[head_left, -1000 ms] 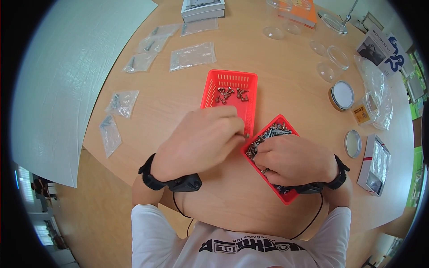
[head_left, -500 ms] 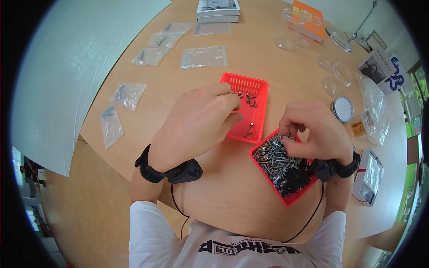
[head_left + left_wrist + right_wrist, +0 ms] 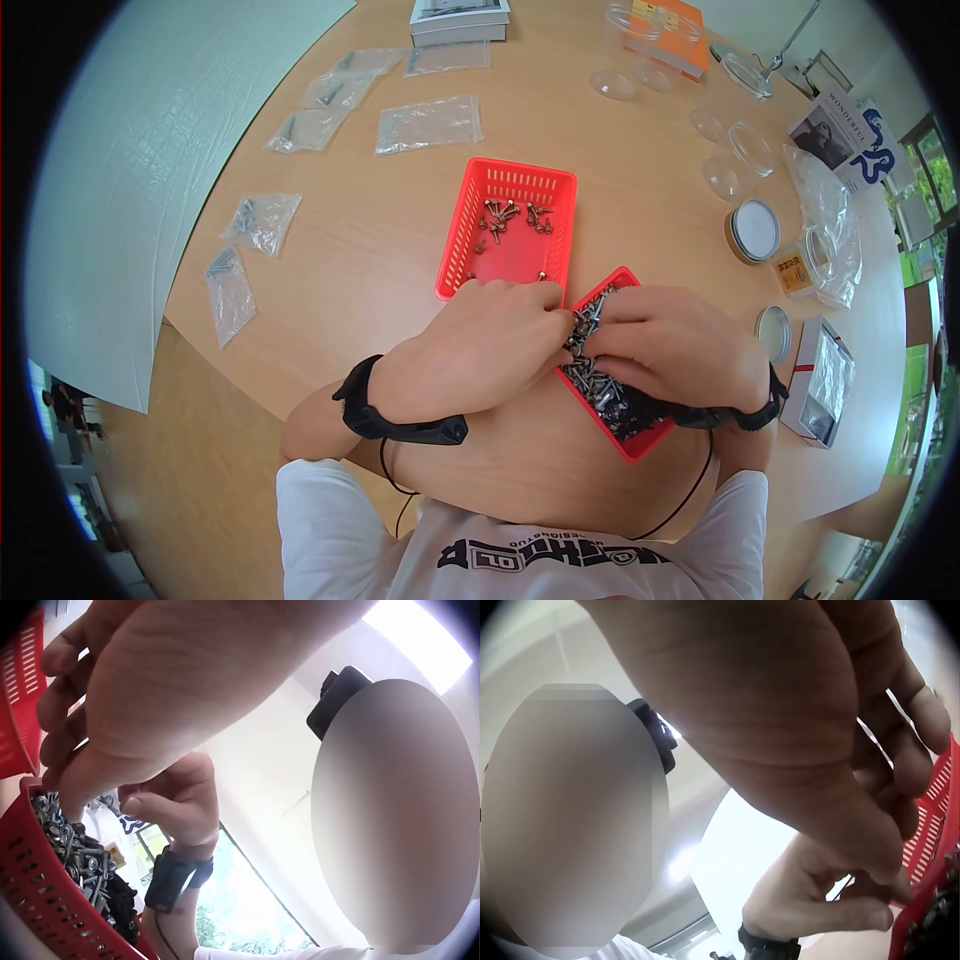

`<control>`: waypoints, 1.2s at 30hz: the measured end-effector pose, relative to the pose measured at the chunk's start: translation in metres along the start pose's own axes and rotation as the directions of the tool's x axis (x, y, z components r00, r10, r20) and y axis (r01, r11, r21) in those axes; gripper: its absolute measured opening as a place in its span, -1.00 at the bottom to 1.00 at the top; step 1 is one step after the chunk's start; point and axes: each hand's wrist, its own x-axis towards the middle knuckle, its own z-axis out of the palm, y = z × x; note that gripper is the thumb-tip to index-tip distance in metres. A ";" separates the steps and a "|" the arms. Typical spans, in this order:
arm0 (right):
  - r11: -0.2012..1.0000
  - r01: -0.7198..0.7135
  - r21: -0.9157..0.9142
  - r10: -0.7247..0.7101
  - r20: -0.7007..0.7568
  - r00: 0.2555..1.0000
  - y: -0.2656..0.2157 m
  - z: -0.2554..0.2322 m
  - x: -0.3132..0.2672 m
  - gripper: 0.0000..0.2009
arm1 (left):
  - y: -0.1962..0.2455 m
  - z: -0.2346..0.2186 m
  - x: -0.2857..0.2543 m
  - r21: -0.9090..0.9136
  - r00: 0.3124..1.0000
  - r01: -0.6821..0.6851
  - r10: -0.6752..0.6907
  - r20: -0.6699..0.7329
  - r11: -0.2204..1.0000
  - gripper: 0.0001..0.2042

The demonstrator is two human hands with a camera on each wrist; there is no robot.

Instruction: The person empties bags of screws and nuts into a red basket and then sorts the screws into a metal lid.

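While both my hands crowd together here, twelve o'clock being straight ahead, the packed red basket [image 3: 655, 438] sits near one o'clock from my chest, its long axis running eleven to five, its heap of screws [image 3: 595, 383] right by my fingertips. In over that heap comes my right hand [image 3: 685, 345], reaching from four o'clock, fingers bent, and I can't tell whether the tips pinch anything. From eight o'clock it's my left hand [image 3: 480, 345], fingers curved at the basket's ten o'clock edge; whether they grip a screw is hidden too. And here's the line that counts: the roomier red basket [image 3: 515, 262] stands at eleven o'clock from my left fingertips, long axis close to twelve-six, a loose cluster of screws [image 3: 500, 212] toward its far end. Left is clearly the nearer hand, its knuckles hiding part of that near rim; my right, I judge, has the longer way across, towards ten.
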 end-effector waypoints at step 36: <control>0.984 -0.021 -0.179 0.029 0.040 0.999 -0.015 0.027 0.009 -0.91 | -0.026 -0.041 -0.016 0.098 0.839 0.203 -0.121 -0.531 0.974 -0.83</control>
